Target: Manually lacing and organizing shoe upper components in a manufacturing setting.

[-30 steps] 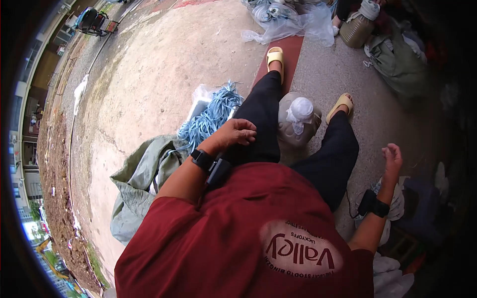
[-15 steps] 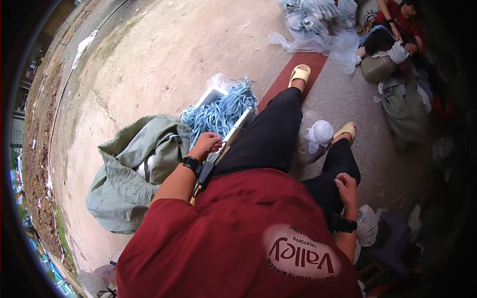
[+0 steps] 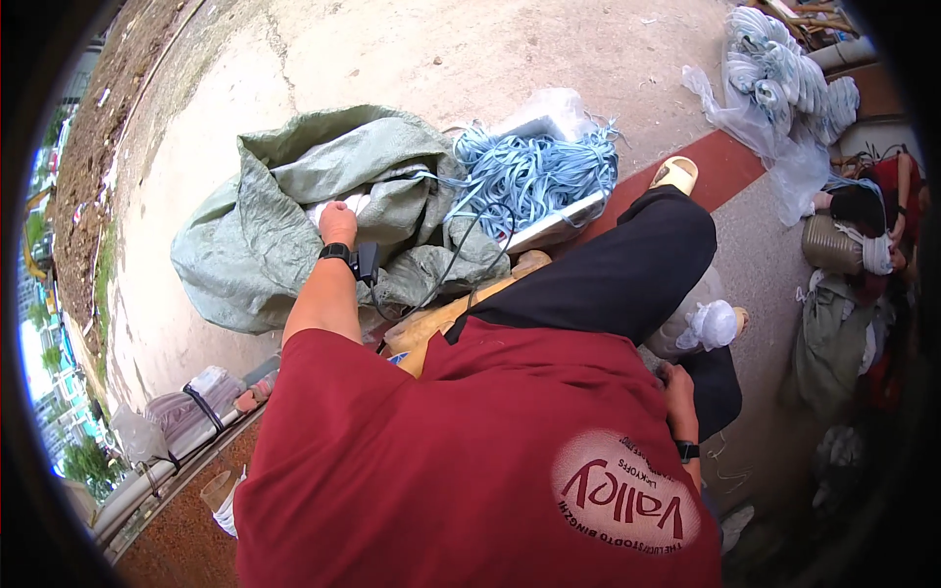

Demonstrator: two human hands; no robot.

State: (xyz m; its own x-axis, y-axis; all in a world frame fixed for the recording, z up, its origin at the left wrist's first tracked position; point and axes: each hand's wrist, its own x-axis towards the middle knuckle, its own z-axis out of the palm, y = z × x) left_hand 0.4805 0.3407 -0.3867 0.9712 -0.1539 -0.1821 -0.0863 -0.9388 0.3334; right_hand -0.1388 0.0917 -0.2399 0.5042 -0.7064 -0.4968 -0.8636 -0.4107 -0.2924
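Green woven sack (image 3: 294, 216), slumped on the concrete just left of the blue strap bundle (image 3: 529, 176), is pinched by the left hand (image 3: 338, 223) at its mouth — a tug could snag loose straps; right hand (image 3: 676, 382) — grip hidden.

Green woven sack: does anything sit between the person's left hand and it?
Nothing visible does. The left hand is already on the green woven sack, fingers curled into a fold by its opening. The blue strap bundle lies to the hand's right, apart from it. What the fingers grip inside the fold cannot be made out.
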